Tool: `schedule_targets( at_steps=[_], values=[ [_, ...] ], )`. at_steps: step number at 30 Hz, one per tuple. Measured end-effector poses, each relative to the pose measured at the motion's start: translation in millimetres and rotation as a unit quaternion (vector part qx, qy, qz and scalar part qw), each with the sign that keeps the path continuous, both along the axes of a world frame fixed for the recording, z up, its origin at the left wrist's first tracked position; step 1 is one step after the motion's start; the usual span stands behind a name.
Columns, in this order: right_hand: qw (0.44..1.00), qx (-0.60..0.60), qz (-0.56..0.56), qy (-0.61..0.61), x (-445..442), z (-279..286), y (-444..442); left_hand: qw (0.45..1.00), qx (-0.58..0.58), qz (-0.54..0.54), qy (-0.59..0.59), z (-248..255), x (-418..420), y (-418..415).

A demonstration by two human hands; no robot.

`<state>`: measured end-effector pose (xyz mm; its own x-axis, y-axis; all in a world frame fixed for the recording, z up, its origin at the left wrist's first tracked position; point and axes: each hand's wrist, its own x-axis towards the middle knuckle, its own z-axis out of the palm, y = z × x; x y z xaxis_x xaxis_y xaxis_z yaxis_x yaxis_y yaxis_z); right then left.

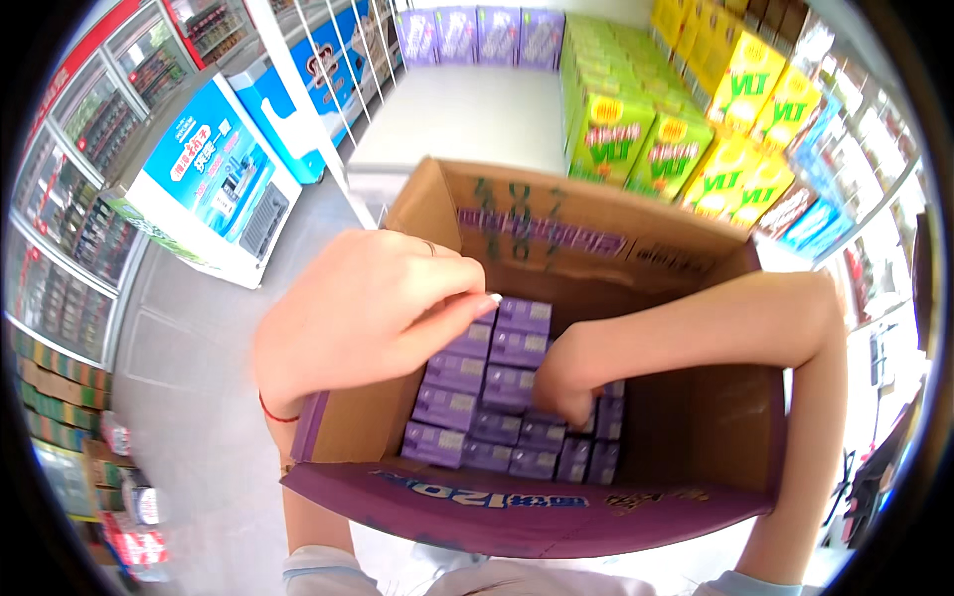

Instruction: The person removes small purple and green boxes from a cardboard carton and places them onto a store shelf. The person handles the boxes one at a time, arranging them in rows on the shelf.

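An open cardboard carton (pixel 693 428) with purple outer sides stands tilted before me, its printed front flap hanging towards me. Rows of small purple boxes (pixel 447 408) fill its left and middle part, and the inner right side shows bare cardboard. My right hand (pixel 572 369) reaches down inside among these boxes, fingers bent and touching their tops; whether it grips one is hidden. Over the carton's left edge hovers my left hand (pixel 380 305), fingers curled and thumb against them, with nothing seen in it.
Behind the carton is a white shelf (pixel 462 112) with purple drink packs (pixel 477 36) at its back. Green cartons (pixel 607 138) and yellow ones (pixel 719 175) stand in rows on the right. A white post (pixel 298 97), a blue-and-white freezer (pixel 216 175) and glass-door coolers (pixel 89 119) are on the left.
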<state>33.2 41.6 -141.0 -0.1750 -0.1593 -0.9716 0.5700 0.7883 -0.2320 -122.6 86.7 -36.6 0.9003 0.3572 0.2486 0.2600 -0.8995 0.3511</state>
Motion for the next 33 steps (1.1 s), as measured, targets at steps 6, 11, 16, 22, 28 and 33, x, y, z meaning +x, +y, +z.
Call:
schedule_targets(
  at_steps=[6, 11, 16, 22, 28, 33],
  values=[
    [0.979, 0.072, -0.101, 0.163, 6.8, 97.5, 7.6, 0.919, -0.311, 0.023, -0.241, -22.0, -9.7, 19.2],
    [0.796, 0.324, -0.184, 0.477, 26.5, 157.9, 11.5, 0.726, -0.388, -0.140, -0.550, -56.3, -9.2, 17.8],
    [0.675, 0.490, -0.314, 0.454, 76.2, 207.2, 141.5, 0.720, -0.398, -0.125, -0.554, -64.9, -9.2, 17.3],
    [0.566, 0.735, -0.235, 0.290, 178.8, 166.2, 280.5, 0.728, -0.407, -0.105, -0.542, -58.5, -10.4, 14.8],
    [0.547, 0.740, -0.336, 0.198, 191.4, 102.2, 319.1, 0.733, -0.409, -0.110, -0.533, -62.2, -12.2, 16.7],
    [0.520, 0.745, -0.352, 0.223, 183.5, 96.1, 309.7, 0.725, -0.413, -0.106, -0.541, -66.0, -8.9, 19.4]
  ],
)
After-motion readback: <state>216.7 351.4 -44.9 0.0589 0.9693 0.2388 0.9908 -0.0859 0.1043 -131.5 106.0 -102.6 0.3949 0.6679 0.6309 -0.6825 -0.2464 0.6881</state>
